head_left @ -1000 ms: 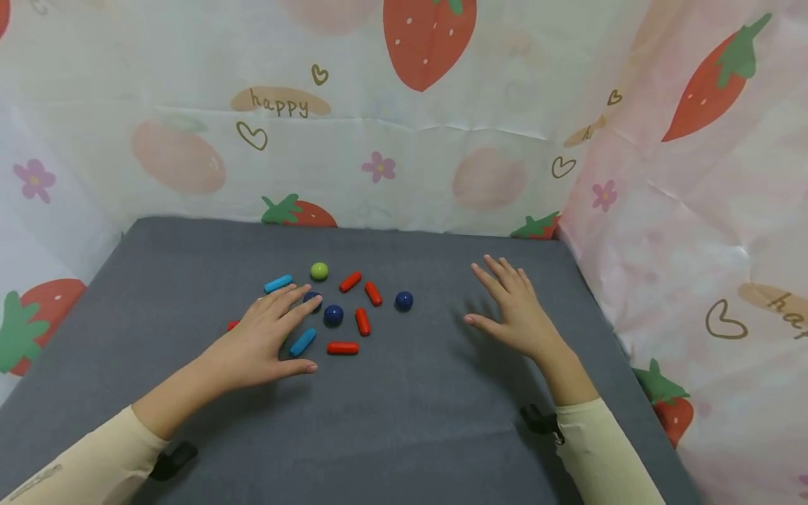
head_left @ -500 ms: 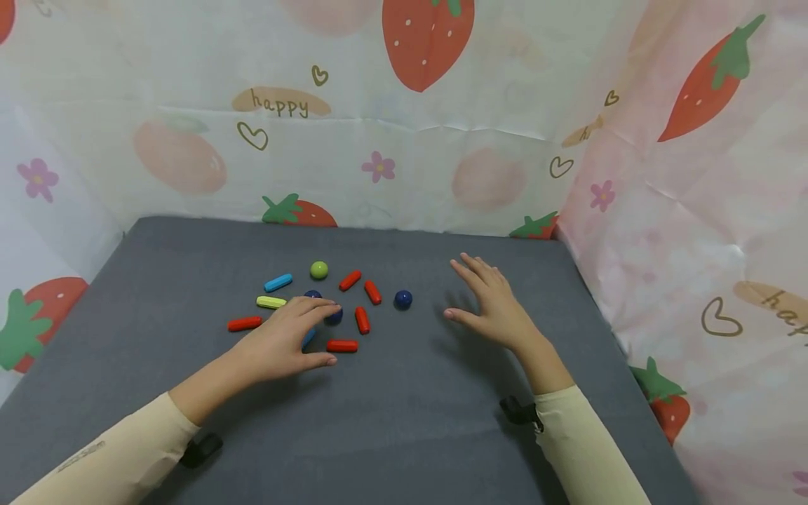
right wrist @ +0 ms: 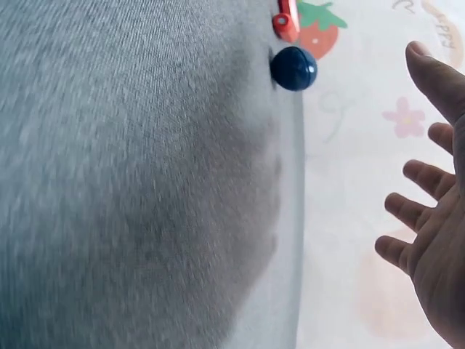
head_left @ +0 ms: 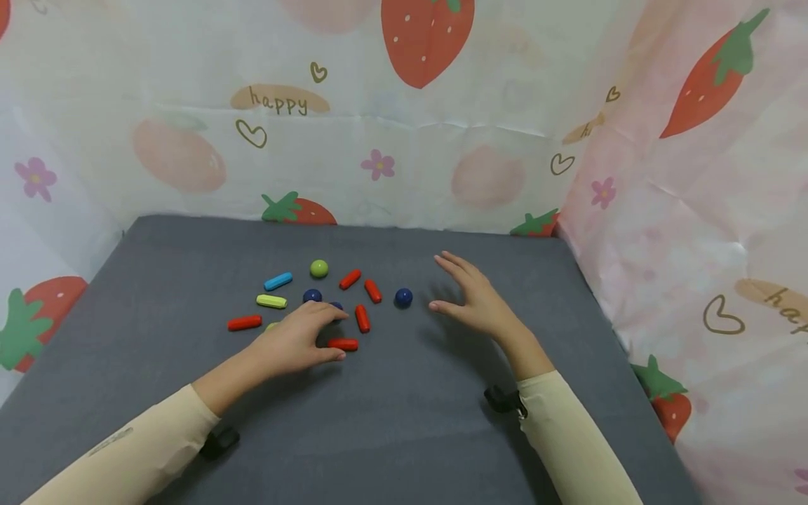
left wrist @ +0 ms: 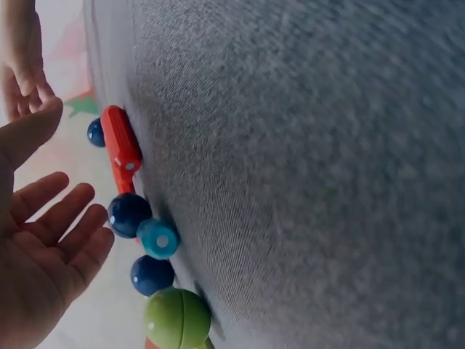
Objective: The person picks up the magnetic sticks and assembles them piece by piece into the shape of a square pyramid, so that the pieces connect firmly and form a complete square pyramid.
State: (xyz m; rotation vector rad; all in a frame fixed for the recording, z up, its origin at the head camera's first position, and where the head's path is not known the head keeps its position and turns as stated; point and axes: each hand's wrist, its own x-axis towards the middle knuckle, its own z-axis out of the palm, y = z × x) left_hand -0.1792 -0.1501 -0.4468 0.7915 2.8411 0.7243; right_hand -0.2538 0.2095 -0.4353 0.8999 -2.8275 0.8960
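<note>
My left hand hovers over the near side of a scatter of small balls and short rods, fingers extended and thumb apart, nothing in it. Between its thumb and fingers in the head view lies a red rod. In the left wrist view the palm faces dark blue balls, a light blue rod and a green ball; the hand hides that rod from the head view. My right hand, fingers spread and holding nothing, is in the air right of a dark blue ball.
On the grey cloth also lie a yellow rod, another light blue rod, a far green ball and several more red rods. A strawberry-print curtain stands behind and at the sides.
Both hands have moved inward: the left one to the right, uncovering the yellow rod and the left red rod, and the right one to the left, nearer the lone dark blue ball.
</note>
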